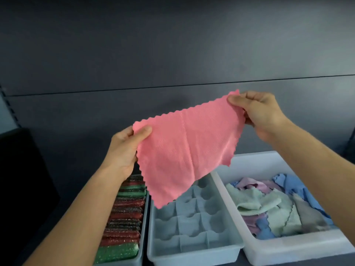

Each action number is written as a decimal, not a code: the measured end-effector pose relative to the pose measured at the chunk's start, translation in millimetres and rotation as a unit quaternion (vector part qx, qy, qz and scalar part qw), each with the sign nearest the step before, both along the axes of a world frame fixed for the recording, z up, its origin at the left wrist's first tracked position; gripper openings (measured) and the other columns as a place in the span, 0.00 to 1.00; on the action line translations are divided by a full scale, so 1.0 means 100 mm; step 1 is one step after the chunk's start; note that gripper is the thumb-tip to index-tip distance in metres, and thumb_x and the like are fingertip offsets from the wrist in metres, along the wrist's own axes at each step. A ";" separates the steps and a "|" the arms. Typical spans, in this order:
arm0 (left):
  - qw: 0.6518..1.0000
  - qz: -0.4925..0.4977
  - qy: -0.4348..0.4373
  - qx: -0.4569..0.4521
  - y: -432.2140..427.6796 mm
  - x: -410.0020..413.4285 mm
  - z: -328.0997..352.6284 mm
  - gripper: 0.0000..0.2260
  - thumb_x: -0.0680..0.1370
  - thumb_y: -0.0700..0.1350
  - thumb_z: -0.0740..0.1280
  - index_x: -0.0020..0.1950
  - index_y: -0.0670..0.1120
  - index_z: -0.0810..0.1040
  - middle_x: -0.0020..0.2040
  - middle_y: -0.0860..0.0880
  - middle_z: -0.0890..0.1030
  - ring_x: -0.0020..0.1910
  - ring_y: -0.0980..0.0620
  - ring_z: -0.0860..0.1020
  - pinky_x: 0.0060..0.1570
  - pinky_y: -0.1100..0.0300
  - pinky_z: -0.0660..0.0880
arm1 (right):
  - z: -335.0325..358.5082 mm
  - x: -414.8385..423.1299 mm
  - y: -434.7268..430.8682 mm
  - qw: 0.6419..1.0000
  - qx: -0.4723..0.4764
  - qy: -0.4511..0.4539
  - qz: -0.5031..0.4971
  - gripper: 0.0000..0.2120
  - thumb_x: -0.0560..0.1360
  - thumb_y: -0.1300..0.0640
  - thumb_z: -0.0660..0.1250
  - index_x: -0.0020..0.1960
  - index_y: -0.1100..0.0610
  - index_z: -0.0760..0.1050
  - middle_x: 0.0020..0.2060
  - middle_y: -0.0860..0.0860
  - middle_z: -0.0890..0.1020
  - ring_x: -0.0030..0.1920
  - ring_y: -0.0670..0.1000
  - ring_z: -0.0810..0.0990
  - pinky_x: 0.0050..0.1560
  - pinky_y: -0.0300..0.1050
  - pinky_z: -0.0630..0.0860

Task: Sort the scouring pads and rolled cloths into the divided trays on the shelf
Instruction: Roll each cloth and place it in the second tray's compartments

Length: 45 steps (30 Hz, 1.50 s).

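A dark back panel [172,45] fills the upper view above the shelf [63,189]. On the shelf stand three containers side by side: at right a white bin [288,250] holding a loose heap of unrolled cloths [278,206] in green, blue, lilac and grey; in the middle a pale blue divided tray [192,254], its visible compartments bare; at left a third tray [143,237] packed with a row of red and green scouring pads [124,214]. Above the divided tray a pink cloth [184,150] hangs spread open, clear of all containers. The left hand [124,150] pinches its left upper corner between thumb and fingers; the right hand [257,114] is closed on the right upper corner.
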State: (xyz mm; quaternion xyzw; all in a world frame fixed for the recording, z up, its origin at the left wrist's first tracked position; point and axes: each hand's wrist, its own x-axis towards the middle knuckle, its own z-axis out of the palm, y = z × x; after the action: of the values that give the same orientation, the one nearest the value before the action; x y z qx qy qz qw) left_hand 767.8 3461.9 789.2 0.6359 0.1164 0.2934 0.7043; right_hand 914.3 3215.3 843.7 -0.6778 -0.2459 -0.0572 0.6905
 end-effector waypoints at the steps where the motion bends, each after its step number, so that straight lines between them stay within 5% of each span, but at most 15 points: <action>1: 1.000 0.025 -0.001 0.014 0.03 -0.02 0.02 0.03 0.74 0.42 0.73 0.48 0.48 0.84 0.45 0.50 0.86 0.45 0.53 0.84 0.48 0.57 0.79 | -0.04 -0.03 0.06 1.000 0.010 0.006 -0.001 0.08 0.73 0.58 0.72 0.36 0.57 0.77 0.26 0.48 0.78 0.25 0.45 0.73 0.29 0.36 0.72; 3: 0.995 0.074 0.000 0.064 0.08 -0.03 0.03 0.01 0.74 0.44 0.74 0.43 0.48 0.84 0.43 0.51 0.86 0.44 0.54 0.83 0.48 0.56 0.77 | -0.14 -0.12 0.20 1.000 0.020 0.001 -0.013 0.08 0.73 0.59 0.73 0.36 0.57 0.77 0.29 0.51 0.78 0.27 0.47 0.73 0.29 0.38 0.72; 5: 0.989 0.089 -0.014 0.119 0.03 -0.06 0.05 0.10 0.73 0.48 0.74 0.40 0.41 0.82 0.39 0.49 0.82 0.40 0.53 0.78 0.47 0.56 0.74 | -0.24 -0.26 0.36 0.999 0.017 -0.024 -0.022 0.09 0.73 0.59 0.73 0.35 0.59 0.78 0.27 0.50 0.79 0.25 0.47 0.73 0.26 0.38 0.71; 9: 0.976 0.088 -0.050 0.193 -0.24 -0.08 0.01 0.21 0.76 0.46 0.71 0.32 0.35 0.66 0.32 0.47 0.61 0.34 0.50 0.59 0.34 0.55 0.55 | -0.45 -0.63 0.65 0.999 0.009 -0.045 0.010 0.09 0.74 0.57 0.72 0.37 0.60 0.81 0.26 0.53 0.80 0.26 0.50 0.74 0.26 0.44 0.72; 11: 0.970 0.103 -0.065 0.211 -0.34 -0.08 -0.03 0.17 0.76 0.45 0.71 0.31 0.39 0.72 0.27 0.47 0.66 0.29 0.53 0.63 0.30 0.57 0.59 | -0.51 -0.77 0.76 0.999 0.001 -0.045 0.023 0.09 0.74 0.56 0.72 0.37 0.59 0.82 0.28 0.58 0.80 0.27 0.52 0.74 0.24 0.47 0.73; 13: 0.969 0.108 -0.081 0.208 -0.38 -0.07 -0.06 0.07 0.75 0.44 0.72 0.38 0.45 0.83 0.32 0.53 0.81 0.31 0.58 0.76 0.33 0.62 0.72 | -0.54 -0.86 0.84 0.998 -0.008 -0.055 0.037 0.10 0.75 0.55 0.71 0.38 0.59 0.82 0.30 0.62 0.81 0.26 0.57 0.76 0.24 0.54 0.76; 17: 0.971 0.096 -0.079 0.204 -0.43 -0.10 -0.08 0.02 0.75 0.43 0.73 0.46 0.47 0.86 0.40 0.53 0.86 0.41 0.55 0.84 0.43 0.61 0.79 | -0.56 -0.90 0.91 0.995 -0.014 -0.083 0.055 0.11 0.77 0.54 0.69 0.39 0.59 0.83 0.33 0.65 0.81 0.32 0.69 0.78 0.26 0.63 0.75; 22: 0.949 0.101 -0.044 0.295 -0.47 -0.18 -0.08 0.08 0.77 0.40 0.68 0.49 0.51 0.85 0.42 0.55 0.85 0.43 0.57 0.83 0.47 0.55 0.80 | -0.59 -0.91 0.92 0.995 -0.021 -0.075 0.067 0.18 0.77 0.51 0.68 0.37 0.64 0.80 0.31 0.64 0.80 0.33 0.67 0.79 0.30 0.61 0.78; 24: 0.933 0.072 -0.017 0.353 -0.52 -0.22 -0.11 0.14 0.75 0.39 0.65 0.57 0.51 0.83 0.48 0.55 0.82 0.48 0.58 0.81 0.51 0.55 0.78 | -0.57 -0.91 0.92 0.994 -0.018 -0.065 0.084 0.12 0.75 0.52 0.70 0.39 0.59 0.83 0.32 0.54 0.84 0.33 0.55 0.83 0.38 0.52 0.82; 28: 0.975 -0.093 -0.035 0.197 -0.58 -0.34 -0.20 0.21 0.77 0.31 0.63 0.66 0.47 0.78 0.59 0.54 0.82 0.58 0.60 0.80 0.62 0.61 0.75 | -0.59 -0.82 0.89 0.997 0.010 -0.018 0.075 0.07 0.76 0.61 0.69 0.40 0.61 0.83 0.29 0.50 0.82 0.32 0.49 0.78 0.39 0.49 0.78; 31: 0.990 0.045 -0.058 0.118 -0.47 -0.34 -0.29 0.13 0.77 0.33 0.68 0.58 0.47 0.82 0.53 0.52 0.84 0.54 0.58 0.81 0.56 0.63 0.77 | -0.60 -0.75 0.85 0.996 0.035 0.038 0.068 0.08 0.76 0.64 0.66 0.39 0.61 0.80 0.28 0.51 0.78 0.30 0.49 0.76 0.35 0.47 0.76; 33: 0.988 0.137 -0.026 0.071 -0.31 -0.25 -0.41 0.15 0.76 0.39 0.71 0.61 0.49 0.78 0.57 0.51 0.81 0.54 0.58 0.80 0.56 0.63 0.75 | -0.59 -0.73 0.82 0.993 0.053 0.063 0.084 0.09 0.77 0.64 0.66 0.38 0.59 0.78 0.28 0.49 0.77 0.29 0.47 0.75 0.32 0.42 0.75; 36: 0.996 0.043 0.070 -0.040 -0.21 -0.16 -0.52 0.22 0.77 0.47 0.70 0.70 0.48 0.72 0.64 0.51 0.77 0.61 0.54 0.77 0.67 0.53 0.70 | -0.58 -0.73 0.78 0.988 0.060 0.082 0.118 0.11 0.77 0.63 0.65 0.37 0.56 0.76 0.27 0.47 0.76 0.27 0.44 0.74 0.29 0.37 0.73; 40: 0.996 -0.050 0.040 -0.055 -0.29 -0.09 -0.63 0.09 0.80 0.46 0.65 0.57 0.51 0.82 0.55 0.50 0.85 0.57 0.52 0.82 0.63 0.52 0.73 | -0.59 -0.76 0.74 0.985 0.054 0.086 0.137 0.10 0.78 0.63 0.64 0.38 0.57 0.76 0.24 0.44 0.74 0.24 0.42 0.72 0.27 0.35 0.71; 45: 0.994 0.020 -0.004 -0.111 -0.38 -0.01 -0.56 0.06 0.79 0.41 0.67 0.50 0.47 0.84 0.49 0.44 0.86 0.51 0.46 0.83 0.53 0.55 0.80 | -0.61 -0.77 0.67 0.985 0.047 0.081 0.147 0.10 0.78 0.63 0.64 0.38 0.57 0.77 0.24 0.45 0.74 0.25 0.43 0.72 0.28 0.36 0.72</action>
State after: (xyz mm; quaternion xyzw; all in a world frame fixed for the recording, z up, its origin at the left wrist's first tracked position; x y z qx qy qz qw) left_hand 767.1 3423.6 733.5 0.5499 0.1581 0.2951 0.7652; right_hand 837.1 3282.2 783.0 -0.6035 -0.2831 0.0882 0.7402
